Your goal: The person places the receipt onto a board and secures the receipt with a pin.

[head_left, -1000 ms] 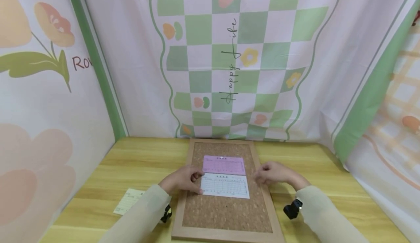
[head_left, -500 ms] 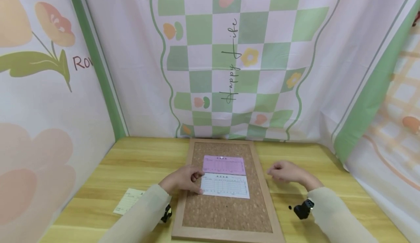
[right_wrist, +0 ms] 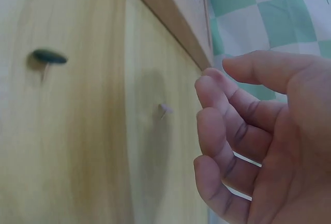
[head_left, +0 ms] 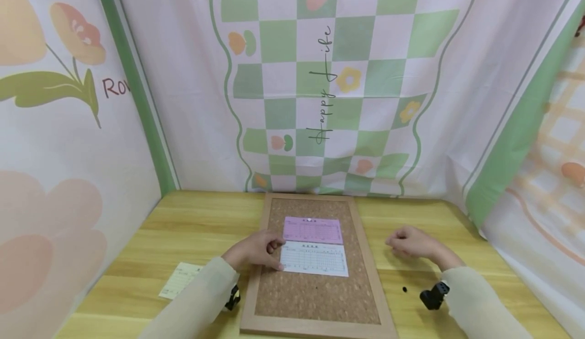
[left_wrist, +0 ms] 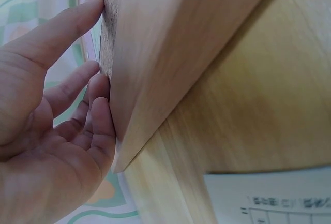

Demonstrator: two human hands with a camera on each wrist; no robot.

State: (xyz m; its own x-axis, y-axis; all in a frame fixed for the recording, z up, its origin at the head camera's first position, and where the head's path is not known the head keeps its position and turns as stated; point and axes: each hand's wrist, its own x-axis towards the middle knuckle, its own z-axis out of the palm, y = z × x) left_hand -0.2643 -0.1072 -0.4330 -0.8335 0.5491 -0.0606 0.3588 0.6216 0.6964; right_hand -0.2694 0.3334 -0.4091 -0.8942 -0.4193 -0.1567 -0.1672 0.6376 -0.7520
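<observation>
My left hand rests on the left side of the cork board, its thumb and index fingertip touching the left edge of a white printed slip. Directly above that slip lies a pink printed slip, with a white thumbtack at its top edge. My right hand hovers over the table right of the board, fingers loosely bent and nothing visible in them. Below it, the right wrist view shows a black thumbtack and a small pale thumbtack on the wood.
A pale yellow printed slip lies on the wooden table left of the board, partly covered by the left sleeve. The board's raised wooden frame borders the cork. A patterned curtain hangs behind the table.
My right hand has moved right, from over the board's right edge to above the table, and the black thumbtack has come into sight. The left hand and both slips keep their places.
</observation>
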